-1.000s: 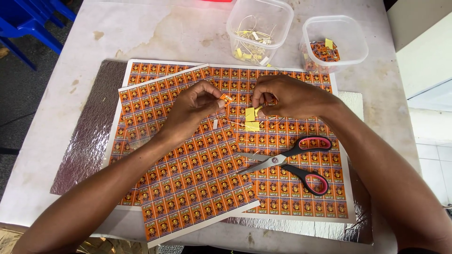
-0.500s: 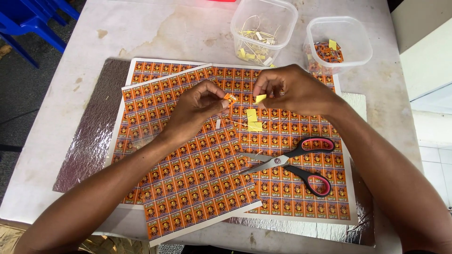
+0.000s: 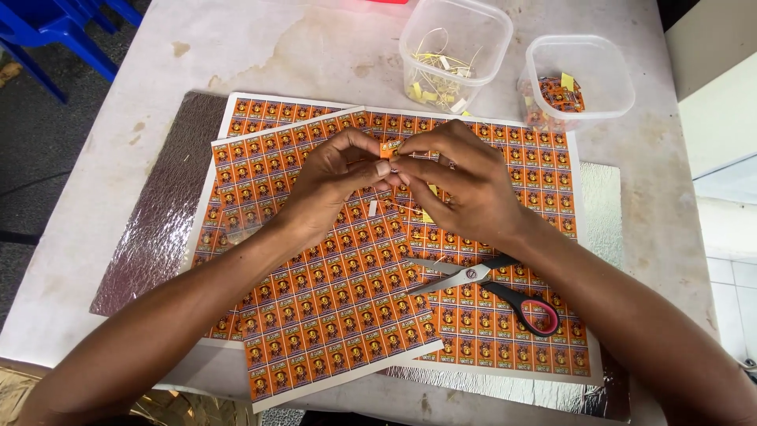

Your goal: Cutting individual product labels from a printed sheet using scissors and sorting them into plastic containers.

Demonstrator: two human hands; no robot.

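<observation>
Two bare hands, left and right. Two clear plastic tubs: one with pale strips, one with orange labels. Two overlapping orange sticker sheets. One pair of scissors. One foil sheet.

Glossy printed paper sticker sheets, orange, smooth. Crinkled silver foil sheet beneath, shiny, embossed texture. Scissors: bright metal blades, black plastic handles, pink inner lining. Two clear plastic tubs, smooth, see-through. Tabletop pale, matt, stained, stone-like. Small orange paper sticker pinched between fingertips.
</observation>
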